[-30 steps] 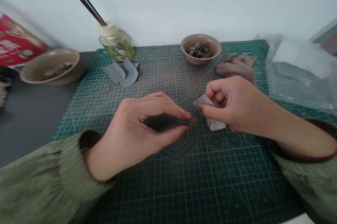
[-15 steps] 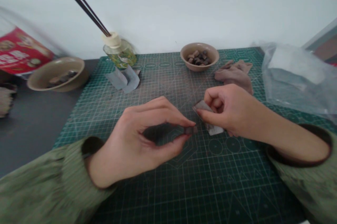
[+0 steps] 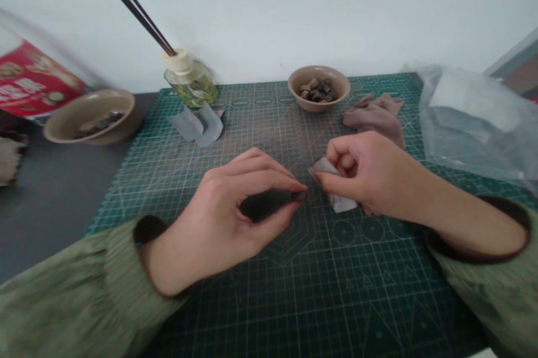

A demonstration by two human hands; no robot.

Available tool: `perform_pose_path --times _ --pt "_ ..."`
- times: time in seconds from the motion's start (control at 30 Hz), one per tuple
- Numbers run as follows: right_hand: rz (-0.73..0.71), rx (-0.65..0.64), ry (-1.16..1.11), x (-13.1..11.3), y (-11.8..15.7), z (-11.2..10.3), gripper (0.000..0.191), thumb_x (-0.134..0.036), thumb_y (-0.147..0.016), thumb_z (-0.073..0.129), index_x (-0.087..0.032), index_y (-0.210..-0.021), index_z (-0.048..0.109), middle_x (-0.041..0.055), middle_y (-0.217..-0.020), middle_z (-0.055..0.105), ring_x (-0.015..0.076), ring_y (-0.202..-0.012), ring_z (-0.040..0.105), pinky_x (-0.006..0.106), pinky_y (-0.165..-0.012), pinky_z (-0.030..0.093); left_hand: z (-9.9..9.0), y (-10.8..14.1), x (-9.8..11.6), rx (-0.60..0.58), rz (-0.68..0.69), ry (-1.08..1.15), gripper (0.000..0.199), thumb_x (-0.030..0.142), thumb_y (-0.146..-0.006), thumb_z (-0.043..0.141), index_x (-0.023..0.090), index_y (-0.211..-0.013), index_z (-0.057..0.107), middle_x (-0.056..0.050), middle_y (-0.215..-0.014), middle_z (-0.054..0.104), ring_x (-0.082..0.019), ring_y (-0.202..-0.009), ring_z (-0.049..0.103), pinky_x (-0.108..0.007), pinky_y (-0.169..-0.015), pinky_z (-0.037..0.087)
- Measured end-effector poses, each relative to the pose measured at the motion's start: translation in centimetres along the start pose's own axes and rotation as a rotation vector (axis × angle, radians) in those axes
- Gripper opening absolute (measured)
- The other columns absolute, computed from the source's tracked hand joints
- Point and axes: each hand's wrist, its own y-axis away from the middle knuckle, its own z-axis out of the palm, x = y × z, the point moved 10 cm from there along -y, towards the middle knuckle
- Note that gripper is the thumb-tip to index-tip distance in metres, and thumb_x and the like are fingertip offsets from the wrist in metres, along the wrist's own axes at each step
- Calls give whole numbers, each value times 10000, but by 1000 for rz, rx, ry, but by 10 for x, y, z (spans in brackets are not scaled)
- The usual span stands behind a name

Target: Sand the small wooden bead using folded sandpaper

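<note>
The fingers [image 3: 273,165] of the left hand [image 3: 214,218] were pinched on a small dark wooden piece [image 3: 300,196], while the fingers [image 3: 336,152] of the right hand [image 3: 370,173] gripped a folded piece of sandpaper [image 3: 341,203] just beside it. Both were above a green cutting mat [image 3: 336,296]. Farther along the mat sat a beige bowl [image 3: 340,89] of dark chunks, beside a crumpled cloth [image 3: 374,117]. A glass bottle [image 3: 191,86] held dark sticks, with grey paper scraps [image 3: 195,126] before it. A second bowl [image 3: 101,97] stood on the desk [image 3: 54,218], and a plastic bag [image 3: 471,122] lay right.
</note>
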Motion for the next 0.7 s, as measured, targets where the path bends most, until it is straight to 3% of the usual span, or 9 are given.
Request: perform_pose_path --times 0.1,0.2,0.33,0.4,0.57,0.7 --pt "-1 -2 7 0 0 0 328 -196 -881 769 -243 -738 477 -84 -511 625 71 -338 526 243 -417 297 -1 1 -1 -3 -2 -45 202 163 -1074 768 243 -1244 844 -32 -1101 840 -187 -1031 765 -351 -917 621" --pt "1 6 8 0 -1 -1 332 -191 -877 776 -246 -742 478 -83 -511 624 78 -345 528 249 -416 298 -6 2 7 19 96 -179 322 126 -1087 707 248 -1359 829 -80 -1130 765 -228 -1036 718 -397 -872 596" --pt "5 12 18 1 -1 -1 339 -186 -882 782 -244 -734 482 -73 -515 639 84 -351 535 254 -416 303 5 6 13 -114 204 -394 435 45 -1036 613 177 -1394 822 -135 -1169 709 -283 -1009 676 -460 -814 568" --pt "9 9 19 1 -1 -1 339 -174 -879 784 -243 -730 487 -74 -512 639 81 -347 533 251 -411 305 7 7 14 -125 230 -455 468 33 -1012 598 163 -1401 824 -139 -1171 709 -296 -989 672 -473 -798 559" --pt "12 21 14 -1 -1 -1 357 -172 -882 793 -244 -725 481 -80 -499 628 76 -325 530 229 -372 309 6 6 4 -114 107 -389 419 51 -1056 559 171 -1350 832 -129 -1196 728 -259 -1008 723 -413 -803 593" --pt "15 25 -86 -3 2 -2 385 -206 -917 816 -250 -724 486 -73 -493 634 91 -319 549 206 -318 303 -7 4 -6 43 -75 -107 146 164 -1092 725 221 -1180 827 -37 -1105 813 -178 -981 778 -321 -872 635"
